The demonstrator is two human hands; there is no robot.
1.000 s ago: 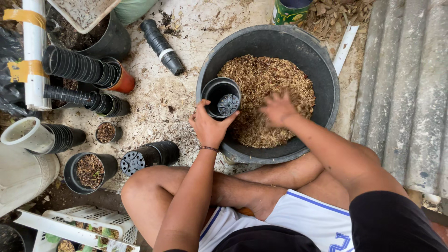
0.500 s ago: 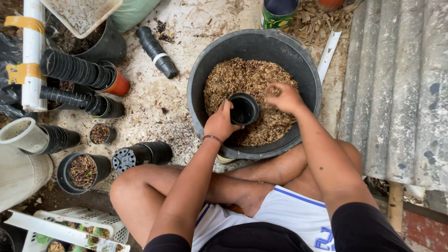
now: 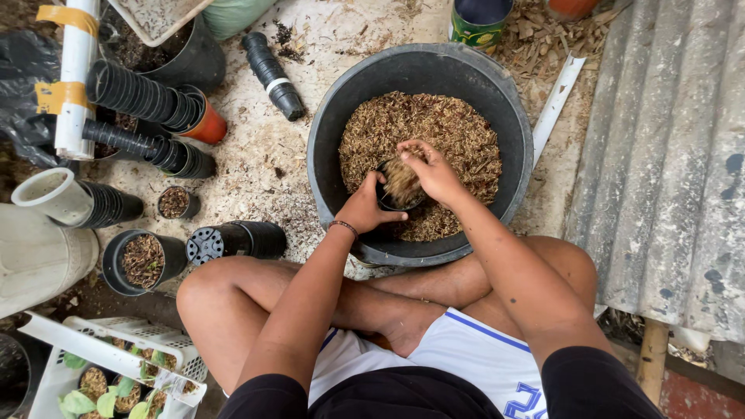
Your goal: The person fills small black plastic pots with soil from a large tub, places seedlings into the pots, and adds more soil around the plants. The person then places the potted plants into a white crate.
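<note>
Whereas half a second ago the small black pot (image 3: pixel 400 194) stood empty inside the large black tub (image 3: pixel 334 186), the right hand (image 3: pixel 434 172), loosely cupped, now drops brown chaff (image 3: pixel 458 132) into it. Left hand (image 3: pixel 366 211) grips the pot's near side; filling is under way.

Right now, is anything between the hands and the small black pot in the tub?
Nothing visible: the left hand grips the small black pot, and the right hand drops brown mix straight into it.

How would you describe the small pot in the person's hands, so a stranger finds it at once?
Find the big black tub of brown chips. Inside it, the left hand grips a small black pot. Unlike the pots lying outside, the right hand is over it.
</note>
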